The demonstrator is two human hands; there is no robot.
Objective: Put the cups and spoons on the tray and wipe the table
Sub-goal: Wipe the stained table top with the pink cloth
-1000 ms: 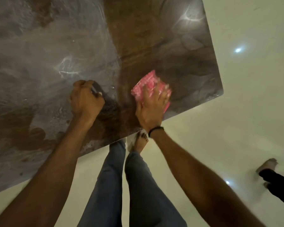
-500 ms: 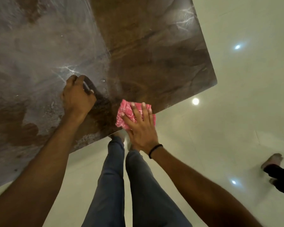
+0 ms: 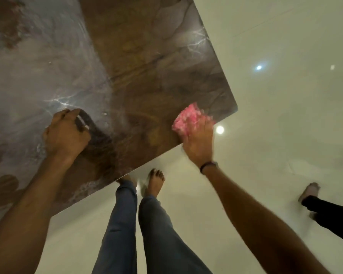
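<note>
The right hand (image 3: 198, 141) lies on a pink cloth (image 3: 186, 118) at the table (image 3: 147, 56) edge, close to the corner. Its fingers reach forward over the cloth and press it to the top. Both are blurred, so whether the fingers are spread or together cannot be told. A black band (image 3: 206, 166) circles that wrist. Well to the left of this hand, the left hand (image 3: 65, 135) rests on the table with fingers curled into a fist, knuckles down, and its dark reflection lies just beside it on the glossy top. The brown marbled surface ahead of the right hand looks dry. Around and beyond the left hand it is grey with wet streaks and a few drops. Nothing stands on the table near either hand. Below the hands, between the forearms, are the person's jeans (image 3: 127, 224) and a bare foot (image 3: 154, 180) beside the table edge. Right of the right arm, on the pale shiny floor (image 3: 285, 115), is another person's foot (image 3: 310, 191) and dark trouser leg (image 3: 329, 214). A bright lamp glare (image 3: 219, 129) sits on the floor just right of the cloth.
</note>
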